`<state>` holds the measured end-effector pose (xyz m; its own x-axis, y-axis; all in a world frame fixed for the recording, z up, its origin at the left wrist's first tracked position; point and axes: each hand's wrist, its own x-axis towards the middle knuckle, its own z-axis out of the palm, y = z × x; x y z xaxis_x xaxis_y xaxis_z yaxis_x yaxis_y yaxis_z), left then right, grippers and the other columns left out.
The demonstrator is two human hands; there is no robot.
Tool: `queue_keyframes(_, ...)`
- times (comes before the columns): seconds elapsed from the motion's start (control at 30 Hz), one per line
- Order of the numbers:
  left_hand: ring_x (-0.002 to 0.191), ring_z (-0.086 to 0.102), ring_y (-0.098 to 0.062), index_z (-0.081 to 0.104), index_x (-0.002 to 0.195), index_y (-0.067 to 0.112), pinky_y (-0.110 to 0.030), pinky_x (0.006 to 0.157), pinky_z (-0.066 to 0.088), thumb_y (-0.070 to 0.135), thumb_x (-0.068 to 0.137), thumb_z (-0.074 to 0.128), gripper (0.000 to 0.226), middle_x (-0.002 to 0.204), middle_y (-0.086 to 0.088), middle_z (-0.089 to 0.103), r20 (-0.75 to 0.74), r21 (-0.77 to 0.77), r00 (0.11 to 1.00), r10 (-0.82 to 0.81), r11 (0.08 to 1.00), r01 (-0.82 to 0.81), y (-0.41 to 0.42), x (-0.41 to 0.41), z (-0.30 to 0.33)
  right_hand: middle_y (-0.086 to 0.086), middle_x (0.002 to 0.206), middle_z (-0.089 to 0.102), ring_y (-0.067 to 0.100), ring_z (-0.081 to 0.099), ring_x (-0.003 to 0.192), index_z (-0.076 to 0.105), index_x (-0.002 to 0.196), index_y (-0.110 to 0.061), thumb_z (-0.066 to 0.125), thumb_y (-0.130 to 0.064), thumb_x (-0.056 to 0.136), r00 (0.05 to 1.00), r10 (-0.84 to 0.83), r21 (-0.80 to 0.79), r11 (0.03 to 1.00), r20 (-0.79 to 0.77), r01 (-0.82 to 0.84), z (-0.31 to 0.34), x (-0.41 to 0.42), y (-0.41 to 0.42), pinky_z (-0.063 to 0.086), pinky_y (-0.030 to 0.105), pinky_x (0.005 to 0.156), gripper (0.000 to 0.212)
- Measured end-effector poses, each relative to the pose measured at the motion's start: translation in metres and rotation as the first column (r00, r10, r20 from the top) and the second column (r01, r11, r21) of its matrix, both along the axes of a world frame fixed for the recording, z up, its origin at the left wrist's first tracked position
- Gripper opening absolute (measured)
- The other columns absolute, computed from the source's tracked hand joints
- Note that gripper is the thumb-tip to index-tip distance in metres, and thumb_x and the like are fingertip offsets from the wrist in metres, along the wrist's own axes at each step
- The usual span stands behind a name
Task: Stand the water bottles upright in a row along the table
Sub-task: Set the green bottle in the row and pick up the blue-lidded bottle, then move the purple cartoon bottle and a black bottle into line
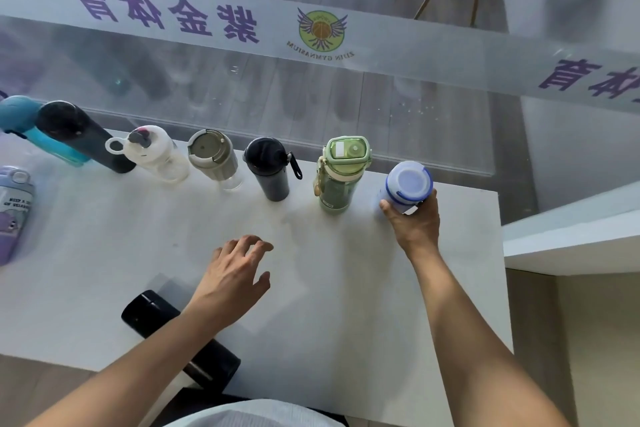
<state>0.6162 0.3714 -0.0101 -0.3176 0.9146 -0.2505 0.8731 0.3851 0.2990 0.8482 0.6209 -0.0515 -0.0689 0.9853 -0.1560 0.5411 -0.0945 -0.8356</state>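
Most of the row stands along the far edge of the table: from the left, a teal bottle, a black flask, a white bottle, a grey cup, a dark tumbler and a green bottle, all upright as far as the wide lens shows. The blue bottle sits at the right end of the row, just beside the green one, with the right hand wrapped round its near side, thumb on the left and fingers round the right. Whether its base rests on the table I cannot tell.

Left to do, I judge: a black bottle lies on its side at the near edge, partly under the left forearm, and a purple bottle stands at the left, nearer than the row.

The left hand hovers mid-table, fingers spread and curled, holding nothing.
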Motion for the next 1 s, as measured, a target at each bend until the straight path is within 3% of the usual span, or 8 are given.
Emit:
queue_keyframes(0.23,0.113,0.052,-0.027,0.055,0.129,0.025,-0.041,0.097,0.041,0.034,0.086,0.064,0.045,0.128,0.002,0.054,0.008,0.009,1.000,0.019,1.000,-0.019,-0.004,-0.006,0.004,-0.001,0.125,0.058,0.018,0.057,0.110,0.049,0.131,-0.022,0.089,-0.040,0.064,1.000,-0.018,-0.010,1.000,0.008,0.018,0.000,0.005,-0.007,0.044,0.028,0.089,0.080)
queue_keyframes(0.37,0.109,0.054,-0.028,0.056,0.127,0.024,-0.040,0.095,0.044,0.034,0.085,0.065,0.044,0.127,0.002,0.055,-0.004,0.021,1.000,0.014,1.000,-0.013,-0.013,-0.008,0.004,0.009,0.132,0.051,0.026,0.056,0.116,0.040,0.139,-0.013,0.091,-0.029,0.068,0.997,-0.040,-0.122,0.991,0.065,0.048,-0.002,0.007,-0.015,0.046,0.033,0.091,0.088)
queue_keyframes(0.5,0.108,0.054,-0.027,0.056,0.126,0.025,-0.038,0.093,0.044,0.034,0.085,0.065,0.043,0.126,0.002,0.056,-0.009,0.032,0.999,0.049,0.998,-0.049,-0.028,-0.016,0.004,0.018,0.127,0.055,0.033,0.059,0.113,0.049,0.133,-0.006,0.079,-0.026,0.082,0.983,-0.028,-0.191,0.980,0.179,0.063,0.005,0.005,-0.056,0.044,0.035,0.092,0.062)
queue_keyframes(0.7,0.106,0.055,-0.027,0.058,0.124,0.024,-0.039,0.092,0.044,0.032,0.085,0.064,0.041,0.124,0.002,0.058,0.004,0.046,0.991,0.136,0.990,-0.136,-0.061,-0.033,0.002,0.009,0.121,0.055,0.025,0.061,0.107,0.055,0.124,-0.015,0.073,-0.024,0.085,0.970,0.214,-0.244,0.953,0.118,-0.181,0.008,-0.051,-0.145,0.049,0.035,0.093,0.043)
queue_keyframes(0.8,0.104,0.057,-0.028,0.060,0.123,0.023,-0.041,0.091,0.045,0.032,0.084,0.064,0.040,0.121,0.002,0.059,0.000,0.047,0.979,0.204,0.978,-0.204,-0.083,-0.048,0.000,0.000,0.126,0.052,0.017,0.057,0.114,0.050,0.130,-0.025,0.068,-0.035,0.087,0.862,0.493,-0.299,0.846,0.121,-0.442,0.011,-0.098,-0.184,0.049,0.035,0.098,0.048)
queue_keyframes(0.9,0.106,0.057,-0.028,0.060,0.122,0.024,-0.042,0.093,0.045,0.033,0.083,0.063,0.040,0.120,0.001,0.060,-0.005,0.031,0.961,0.275,0.961,-0.275,-0.111,-0.066,-0.004,0.000,0.135,0.050,0.019,0.053,0.123,0.045,0.137,-0.028,0.064,-0.043,0.086,0.623,0.758,-0.312,0.649,0.191,-0.694,0.012,-0.145,-0.223,0.044,0.037,0.106,0.057)
queue_keyframes(1.0,0.110,0.054,-0.026,0.059,0.123,0.025,-0.040,0.096,0.042,0.033,0.084,0.061,0.041,0.121,0.003,0.058,-0.001,0.022,0.942,0.335,0.942,-0.335,-0.139,-0.088,-0.009,0.002,0.137,0.051,0.022,0.053,0.125,0.044,0.141,-0.027,0.063,-0.047,0.087,0.440,0.856,-0.297,0.510,0.271,-0.808,0.014,-0.188,-0.254,0.041,0.036,0.107,0.060)
